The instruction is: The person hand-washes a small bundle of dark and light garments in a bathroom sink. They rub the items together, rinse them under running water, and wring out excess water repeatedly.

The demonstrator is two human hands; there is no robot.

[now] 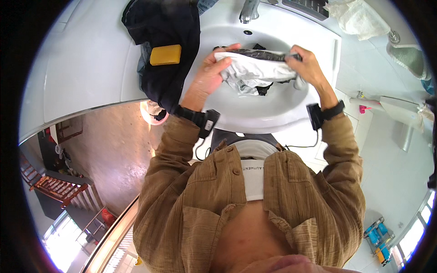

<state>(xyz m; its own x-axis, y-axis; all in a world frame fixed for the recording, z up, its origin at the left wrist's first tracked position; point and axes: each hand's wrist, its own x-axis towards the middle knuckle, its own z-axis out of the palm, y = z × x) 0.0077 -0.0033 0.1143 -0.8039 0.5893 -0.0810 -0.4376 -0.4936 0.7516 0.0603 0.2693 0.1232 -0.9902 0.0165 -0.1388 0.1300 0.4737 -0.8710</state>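
Stretched between my hands over a white washbasin (273, 123) is a wet white-and-black garment (257, 68). My left hand (215, 68) grips its left end, thumb on the white cloth. At the other end, my right hand (304, 65) pinches the dark edge, slightly blurred. Part of the cloth hangs down into the bowl, with white and black folds beneath. A yellow soap bar (165, 55) lies on dark trousers (164, 80) draped over the basin's left rim. Both wrists carry black strapped devices with cables.
A chrome faucet (249, 12) stands at the basin's back, near a dark slotted soap dish (307, 7). White cloth (356, 18) hangs on the right wall. A pink-rimmed bucket (153, 114) holding clothes sits on the floor at left. White panelling (85, 68) borders the left side.
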